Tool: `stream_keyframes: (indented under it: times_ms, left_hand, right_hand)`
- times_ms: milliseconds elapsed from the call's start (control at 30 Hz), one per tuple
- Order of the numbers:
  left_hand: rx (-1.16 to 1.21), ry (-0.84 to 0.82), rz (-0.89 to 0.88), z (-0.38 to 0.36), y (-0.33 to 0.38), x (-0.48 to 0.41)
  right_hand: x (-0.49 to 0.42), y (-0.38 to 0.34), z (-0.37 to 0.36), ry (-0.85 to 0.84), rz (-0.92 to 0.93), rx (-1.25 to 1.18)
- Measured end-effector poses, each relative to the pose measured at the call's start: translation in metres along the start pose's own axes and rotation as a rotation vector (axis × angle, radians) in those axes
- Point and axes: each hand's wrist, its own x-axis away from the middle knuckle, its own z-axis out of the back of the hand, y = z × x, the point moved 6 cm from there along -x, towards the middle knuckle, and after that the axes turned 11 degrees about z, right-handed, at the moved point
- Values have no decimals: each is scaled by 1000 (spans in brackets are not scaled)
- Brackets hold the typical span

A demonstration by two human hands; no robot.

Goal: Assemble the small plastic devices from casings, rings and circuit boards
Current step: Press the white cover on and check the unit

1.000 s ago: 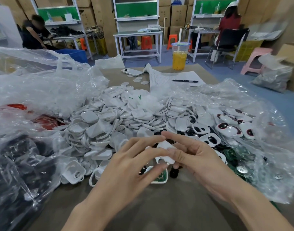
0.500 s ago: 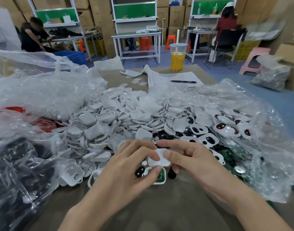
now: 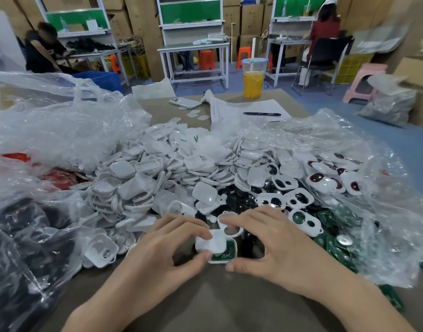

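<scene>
Item under work: a white cover (image 3: pixel 211 243), tilted, overlapping the far-left part of a white base (image 3: pixel 233 245) that holds a green circuit board (image 3: pixel 226 254). The board remains exposed on the side toward the right thumb. The left hand (image 3: pixel 157 255) pinches the cover between thumb and forefinger and is the nearer hand. The right hand (image 3: pixel 272 243) has its fingers spread; the thumb lies just beside the base's near corner, contact not determinable. A casing with holes (image 3: pixel 232 230) sits under the right fingertips. Judgement: the cover must shift toward the right thumb to seat squarely. The casing pile (image 3: pixel 157 178) lies beyond the fingertips.
</scene>
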Motion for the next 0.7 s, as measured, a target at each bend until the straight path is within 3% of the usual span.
stream_keyframes:
  times_ms: [700]
  left_hand:
    - [-44, -61, -91, -10, 11, 2]
  right_hand:
    - [-2, 1, -7, -16, 8, 51]
